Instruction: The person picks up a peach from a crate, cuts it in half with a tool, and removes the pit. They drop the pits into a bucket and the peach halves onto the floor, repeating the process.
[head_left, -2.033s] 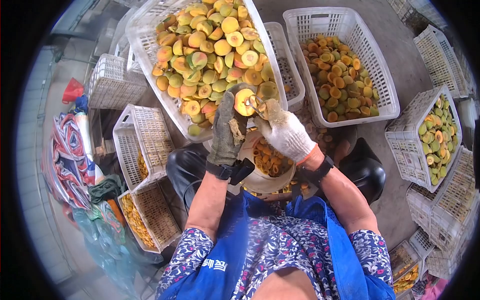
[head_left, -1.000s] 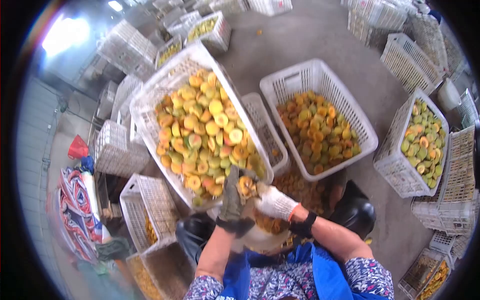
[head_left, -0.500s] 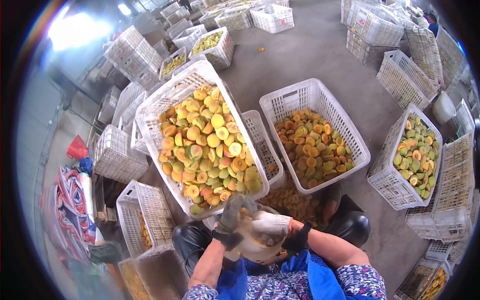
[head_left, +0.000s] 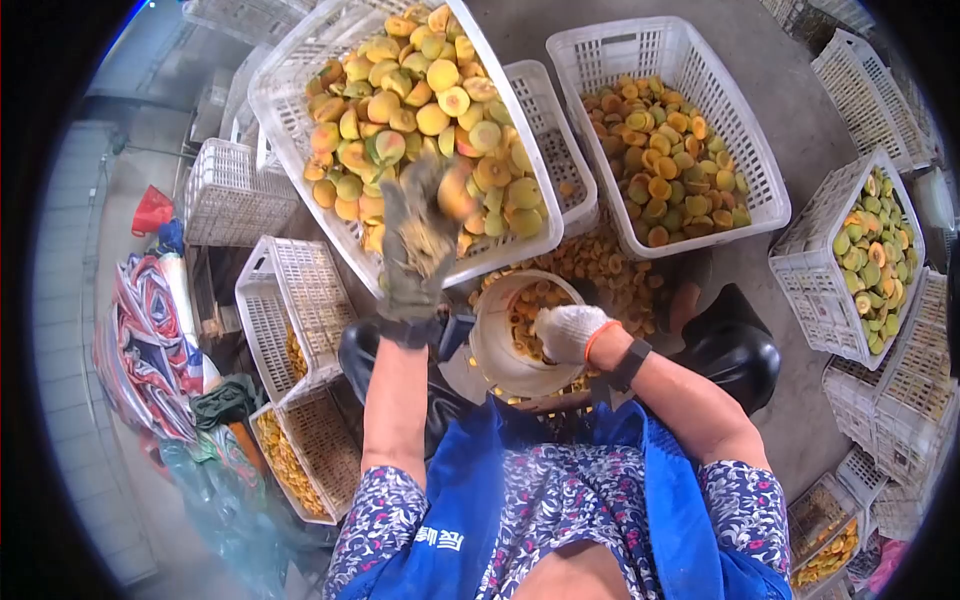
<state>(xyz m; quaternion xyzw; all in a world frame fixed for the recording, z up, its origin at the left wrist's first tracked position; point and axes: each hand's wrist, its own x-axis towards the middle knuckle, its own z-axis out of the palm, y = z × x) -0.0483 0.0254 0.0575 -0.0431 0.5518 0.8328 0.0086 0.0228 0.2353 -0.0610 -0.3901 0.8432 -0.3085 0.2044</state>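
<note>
My left hand (head_left: 420, 235), in a dark, soiled glove, is over the near edge of a big white crate (head_left: 268, 100) heaped with peach halves (head_left: 375, 110). Its fingers stretch forward, blurred by motion, and a smeared peach half (head_left: 458, 193) shows just beside them. My right hand (head_left: 568, 333), in a white knit glove with an orange cuff, is closed above the right side of a pale bucket (head_left: 492, 362). A small dark tip shows under its fingers; I cannot tell what it grips. Orange peach scraps (head_left: 535, 310) lie inside the bucket, which stands between my knees.
A second white crate (head_left: 775, 215) of pitted halves stands ahead to the right, near a pile of scraps (head_left: 600, 270) on the floor. Another filled crate (head_left: 815, 315) sits farther right. Crates stack along both sides, with a striped tarp (head_left: 155, 350) at left.
My hands were together over the bucket; the left has swung forward to the big crate, while the right stays over the bucket. My view has tipped downward, showing the bucket's inside.
</note>
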